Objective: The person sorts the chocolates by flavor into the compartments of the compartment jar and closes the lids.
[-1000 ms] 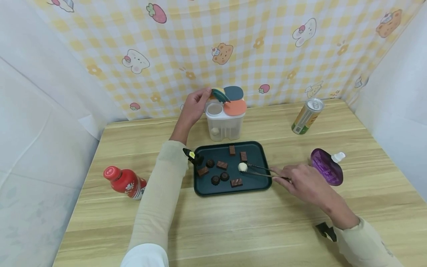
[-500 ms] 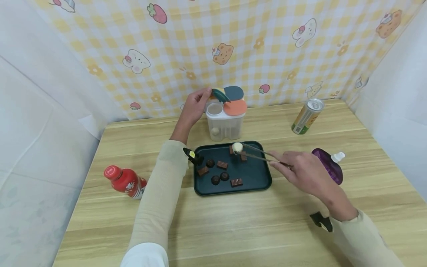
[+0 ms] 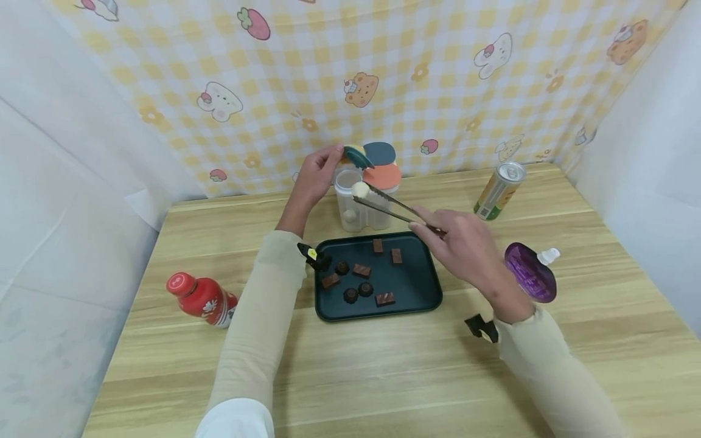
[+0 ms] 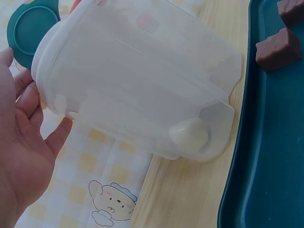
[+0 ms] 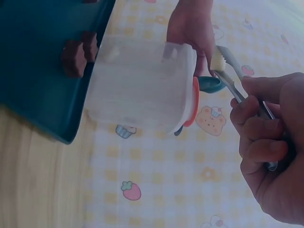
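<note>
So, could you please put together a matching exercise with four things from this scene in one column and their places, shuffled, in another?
Things
1. tongs
2. green lid
3. red bottle
4. purple pouch

Places (head view)
A. on the table, to the right of the tray
B. to the left of the tray, partly hidden by a sleeve
C. in the grip of the right hand
D. tilted up, in the grip of the left hand

Pairs: 1-C, 2-D, 3-B, 4-A
</note>
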### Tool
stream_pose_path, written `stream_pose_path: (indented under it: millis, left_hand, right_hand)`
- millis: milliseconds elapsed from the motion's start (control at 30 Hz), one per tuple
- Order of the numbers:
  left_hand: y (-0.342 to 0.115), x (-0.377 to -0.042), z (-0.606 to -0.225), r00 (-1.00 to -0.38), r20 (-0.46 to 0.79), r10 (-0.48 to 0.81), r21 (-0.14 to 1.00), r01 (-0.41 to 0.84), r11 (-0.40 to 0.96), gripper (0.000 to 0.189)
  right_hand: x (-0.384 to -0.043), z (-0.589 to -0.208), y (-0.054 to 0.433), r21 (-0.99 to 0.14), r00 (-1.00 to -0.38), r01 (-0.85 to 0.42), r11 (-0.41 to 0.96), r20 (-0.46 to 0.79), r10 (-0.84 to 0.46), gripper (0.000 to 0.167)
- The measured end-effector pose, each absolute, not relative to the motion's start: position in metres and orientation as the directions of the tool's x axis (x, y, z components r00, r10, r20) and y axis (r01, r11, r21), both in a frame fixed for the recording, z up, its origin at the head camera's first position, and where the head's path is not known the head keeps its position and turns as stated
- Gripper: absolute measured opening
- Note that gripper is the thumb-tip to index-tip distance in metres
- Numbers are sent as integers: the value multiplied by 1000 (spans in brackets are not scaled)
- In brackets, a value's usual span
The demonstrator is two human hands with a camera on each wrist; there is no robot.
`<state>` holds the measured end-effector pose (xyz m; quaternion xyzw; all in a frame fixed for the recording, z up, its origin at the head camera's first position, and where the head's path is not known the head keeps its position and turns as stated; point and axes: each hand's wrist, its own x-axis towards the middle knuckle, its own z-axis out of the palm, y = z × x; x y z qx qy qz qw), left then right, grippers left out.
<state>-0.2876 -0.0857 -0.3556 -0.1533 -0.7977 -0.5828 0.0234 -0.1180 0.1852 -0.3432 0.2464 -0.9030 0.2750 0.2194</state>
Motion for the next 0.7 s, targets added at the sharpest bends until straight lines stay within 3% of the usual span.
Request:
stream_pose_path:
  millis: [700]
  left_hand:
    - [-86,-288,-356,-948,224,225,920,282,271,48]
  right_hand:
    - [-153,-345,160,-450,-861,-461,765,436,-263,40]
